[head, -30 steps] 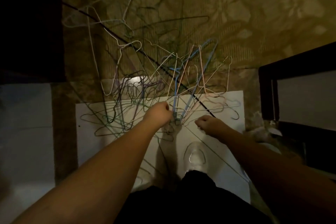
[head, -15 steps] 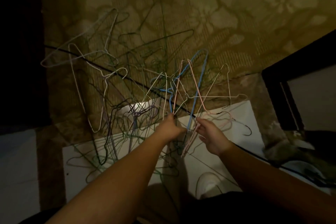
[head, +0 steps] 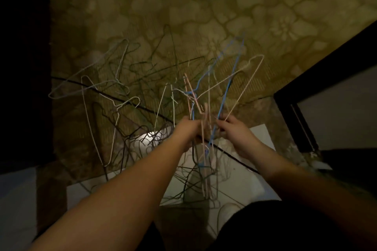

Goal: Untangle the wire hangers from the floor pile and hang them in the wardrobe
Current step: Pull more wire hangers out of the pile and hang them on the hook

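Head view: left hand [head: 188, 128] and right hand [head: 234, 130] each pinched a raised bundle of coloured wire hangers [head: 206, 108], hooks snagged in the dark floor pile [head: 126, 91]; pulling risked dragging everything.

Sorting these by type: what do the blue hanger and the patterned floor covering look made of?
Blue hanger: thin wire, seemingly with a coloured coating or paint; it looks matte, and the line is slim and evenly bent. Floor covering: apparently textile carpet, olive with a raised floral pattern and ribbed weave; dim light leaves it uncertain.

Single head-worn view, steeply downward, close above the floor [head: 224, 16].
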